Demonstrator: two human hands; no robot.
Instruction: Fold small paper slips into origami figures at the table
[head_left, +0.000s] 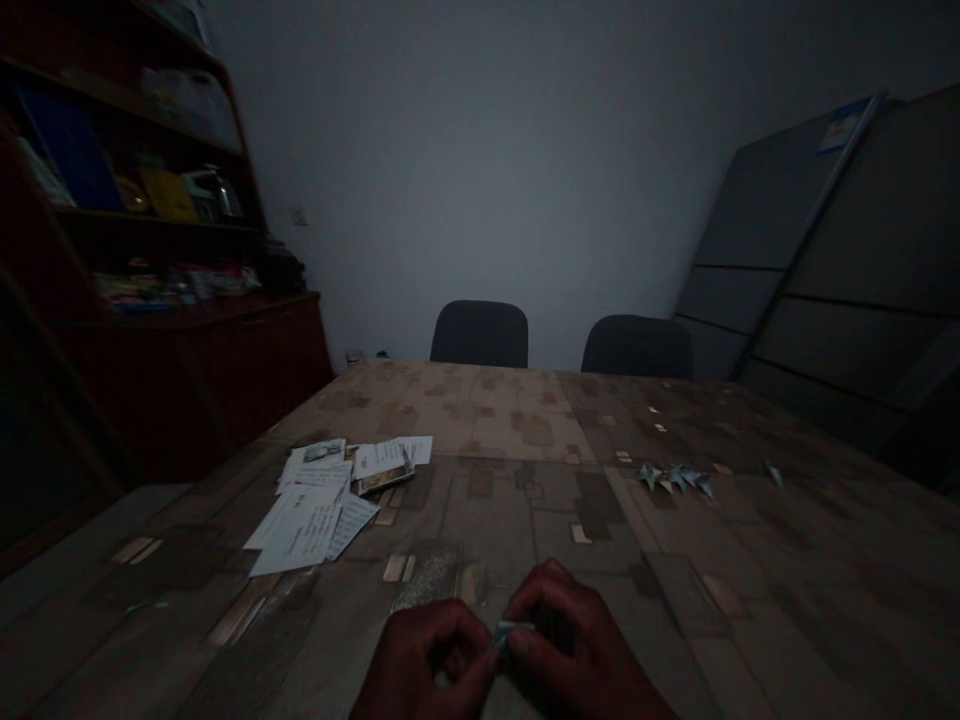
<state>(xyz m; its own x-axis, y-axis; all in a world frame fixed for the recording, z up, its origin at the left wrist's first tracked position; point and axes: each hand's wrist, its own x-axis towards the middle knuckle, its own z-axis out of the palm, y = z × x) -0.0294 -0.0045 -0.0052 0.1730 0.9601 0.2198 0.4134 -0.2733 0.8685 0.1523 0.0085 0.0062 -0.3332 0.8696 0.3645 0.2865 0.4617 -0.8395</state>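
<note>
Near the table's front edge, my left hand (435, 660) and my right hand (566, 640) meet over a small folded piece of paper (513, 628). Thumb and fingers of each hand pinch it from either side, so only a pale sliver shows between the fingertips. Off to the right lie several small folded paper pieces (676, 479) in a cluster, with one more folded paper piece (773, 473) apart from them. To the left rests a loose pile of printed paper sheets (304, 520), with a small booklet-like stack (384, 468) at its right side.
A patterned cloth covers the table (510, 500). Two dark chairs, a left one (480, 333) and a right one (637, 346), stand at its far side. A wooden shelf cabinet (195, 330) with various items is at left; grey panels (750, 230) lean at right. The room is dim.
</note>
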